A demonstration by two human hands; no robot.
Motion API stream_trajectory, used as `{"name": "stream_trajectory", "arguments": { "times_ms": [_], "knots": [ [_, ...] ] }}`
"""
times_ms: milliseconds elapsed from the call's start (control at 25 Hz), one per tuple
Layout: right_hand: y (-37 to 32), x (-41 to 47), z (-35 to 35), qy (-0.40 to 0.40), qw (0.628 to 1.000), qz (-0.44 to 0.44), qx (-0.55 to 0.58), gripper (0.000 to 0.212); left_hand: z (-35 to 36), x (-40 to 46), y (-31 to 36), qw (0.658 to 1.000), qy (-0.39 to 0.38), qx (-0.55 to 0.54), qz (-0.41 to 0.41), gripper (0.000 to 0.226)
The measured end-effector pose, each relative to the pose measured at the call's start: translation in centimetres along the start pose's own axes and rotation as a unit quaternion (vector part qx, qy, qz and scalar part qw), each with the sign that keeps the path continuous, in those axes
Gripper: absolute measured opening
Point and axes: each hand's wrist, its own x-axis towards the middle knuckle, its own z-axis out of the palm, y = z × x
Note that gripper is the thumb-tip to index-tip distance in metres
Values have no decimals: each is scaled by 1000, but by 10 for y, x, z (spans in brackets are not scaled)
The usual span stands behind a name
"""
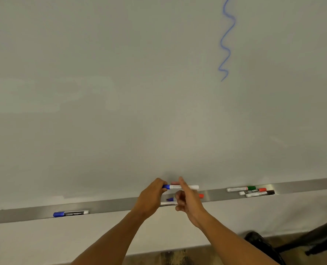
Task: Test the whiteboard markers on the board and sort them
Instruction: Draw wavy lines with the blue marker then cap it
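Observation:
A white marker with a blue cap (175, 187) is held level just above the metal tray (111, 206), close to the whiteboard (120, 92). My left hand (151, 197) pinches the blue cap end. My right hand (187, 199) grips the white barrel, index finger pointing up. A wavy blue line (226, 41) runs down the board at the upper right. On the tray, a blue-capped marker (71, 213) lies at the left. Green (241, 188), red (252, 191) and black (260, 194) markers lie together at the right. Behind my hands, a red-capped marker (201, 196) and a purple one (170, 199) are partly hidden.
The tray runs the full width below the board, with white wall under it. A black shoe (258, 243) and a dark furniture leg (312, 240) are on the floor at the lower right. Faint erased smears mark the board's left side.

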Motion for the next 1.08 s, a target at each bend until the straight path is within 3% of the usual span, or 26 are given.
{"name": "stream_trajectory", "arguments": {
  "times_ms": [120, 400, 480, 520, 600, 680, 760, 880, 1080],
  "knots": [
    [-30, -19, -27, -14, 998, -51, 41, 41, -1, 11, 45, 998, -25, -43, 31, 19],
    [-102, -48, -87, -19, 988, -156, -3, 42, -22, 44, 145, 988, -41, 70, 134, 33],
    [-126, -50, -102, -14, 982, -184, 29, 42, -31, 53, 166, 982, -33, 92, 159, 42],
    [-143, -50, -116, 3, 977, -193, 88, 40, -38, 57, 166, 980, -8, 107, 169, 42],
    [-182, -51, -165, 49, 951, -220, 213, 39, -60, 58, 139, 969, 113, 146, 164, 30],
    [-215, -59, -223, 81, 940, -273, 190, 44, -97, 42, 103, 971, 205, 99, 72, 33],
    [-238, -73, -261, 75, 938, -309, 135, 36, -131, 31, 93, 970, 236, 50, 13, 33],
    [-264, -83, -255, 21, 927, -357, 118, 23, -164, 55, 128, 961, 267, 21, 65, 12],
    [-298, -95, -199, -39, 897, -419, 133, 25, -214, 106, 186, 941, 319, 58, 102, 36]
  ]
}}
